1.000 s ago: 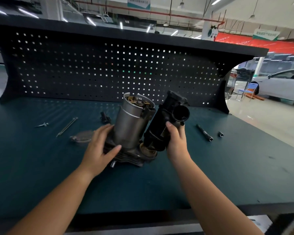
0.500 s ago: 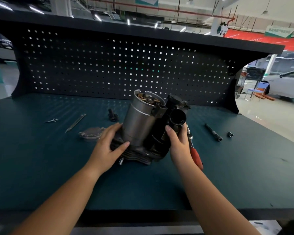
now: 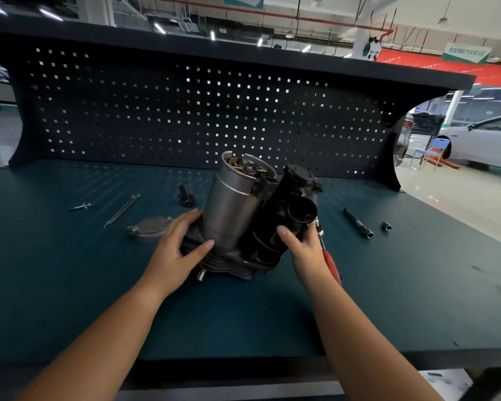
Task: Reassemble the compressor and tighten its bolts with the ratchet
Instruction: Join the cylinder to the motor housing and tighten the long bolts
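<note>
gripping compressor [image 3: 237, 215], both hands, workbench [image 3: 70, 285]

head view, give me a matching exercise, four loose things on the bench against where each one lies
Things:
1. cover plate
2. ratchet
3. socket
4. long bolts

Places:
a) right of the extension bar
b) left of the plate, lying at a slant
c) behind the right hand
d) just left of the left hand

Pairs: 1-d, 2-c, 3-a, 4-b. Both hands grip the compressor.
</note>
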### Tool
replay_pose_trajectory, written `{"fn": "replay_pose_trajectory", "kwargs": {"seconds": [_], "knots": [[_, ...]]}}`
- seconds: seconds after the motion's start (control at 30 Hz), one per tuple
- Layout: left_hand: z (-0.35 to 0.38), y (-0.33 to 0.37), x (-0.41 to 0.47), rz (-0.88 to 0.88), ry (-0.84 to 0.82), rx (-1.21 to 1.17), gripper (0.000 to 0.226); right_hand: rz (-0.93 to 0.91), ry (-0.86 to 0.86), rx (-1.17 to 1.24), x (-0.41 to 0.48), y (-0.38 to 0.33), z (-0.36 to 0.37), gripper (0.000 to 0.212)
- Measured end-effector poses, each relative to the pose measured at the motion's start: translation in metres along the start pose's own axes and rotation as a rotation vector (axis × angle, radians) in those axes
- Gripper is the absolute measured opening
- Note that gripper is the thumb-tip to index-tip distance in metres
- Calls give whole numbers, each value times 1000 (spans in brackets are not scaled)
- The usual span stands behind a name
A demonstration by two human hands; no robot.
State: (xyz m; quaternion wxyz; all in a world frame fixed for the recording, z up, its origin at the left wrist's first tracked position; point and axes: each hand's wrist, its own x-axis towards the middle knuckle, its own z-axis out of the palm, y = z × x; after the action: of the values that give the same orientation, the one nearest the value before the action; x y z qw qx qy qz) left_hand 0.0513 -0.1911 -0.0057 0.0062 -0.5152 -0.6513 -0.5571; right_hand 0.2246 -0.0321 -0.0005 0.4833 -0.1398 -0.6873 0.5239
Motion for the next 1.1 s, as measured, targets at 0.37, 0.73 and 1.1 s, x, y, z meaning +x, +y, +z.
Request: {"fn": "replay_pose_trajectory", "kwargs": {"seconds": [0.37,0.73,1.1], "knots": [[6,7,-1,-44,77,134,77,39,-94,-86,4,3,-9,55],[23,32,-1,38,173,486,111,95,-160,-243,3,8,-11,75],[23,21,6,28,78,394,126,52,-159,-327,-5,-2,-9,54]]}}
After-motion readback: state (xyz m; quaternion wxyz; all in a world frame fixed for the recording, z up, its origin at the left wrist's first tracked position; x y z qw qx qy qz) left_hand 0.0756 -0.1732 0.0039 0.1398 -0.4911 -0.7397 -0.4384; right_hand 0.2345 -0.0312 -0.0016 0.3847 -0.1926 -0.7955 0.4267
